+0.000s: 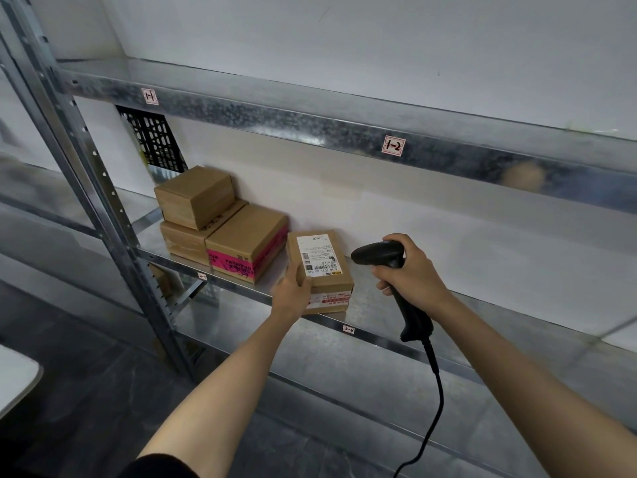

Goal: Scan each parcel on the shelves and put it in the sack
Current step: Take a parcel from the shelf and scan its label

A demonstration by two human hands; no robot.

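Along the bottom edge, a dark sleeve [162, 469] is cut off by the frame, and two bare forearms reach up from it toward a metal rack. A black cable [436, 391] hangs from the butt of a handheld scanner [377, 255] and runs out of view at the bottom. The right hand [410, 270] is wrapped around the scanner's handle, with the fingers curled tight and the thumb over the top. The scanner's head points left toward the labelled parcel [320, 267] and stands just beside it without touching. That parcel is a small brown box at the front edge of the middle shelf [379, 339], with a white barcode label on its upper face. The left hand [291, 293] grips its near left corner. The thumb lies on top at the label's lower edge, and the fingers bend around the left side, their tips hidden behind the box. The label's print is too small to read. Left of it and further back sits a pink-taped box [246, 241]. Beyond that are two plain boxes, the top box [194, 196] resting on the lower box [182, 241]. A black perforated panel [153, 139] is partly hidden behind the upper shelf beam [275, 113], which carries a tag reading 1-2 [393, 145].
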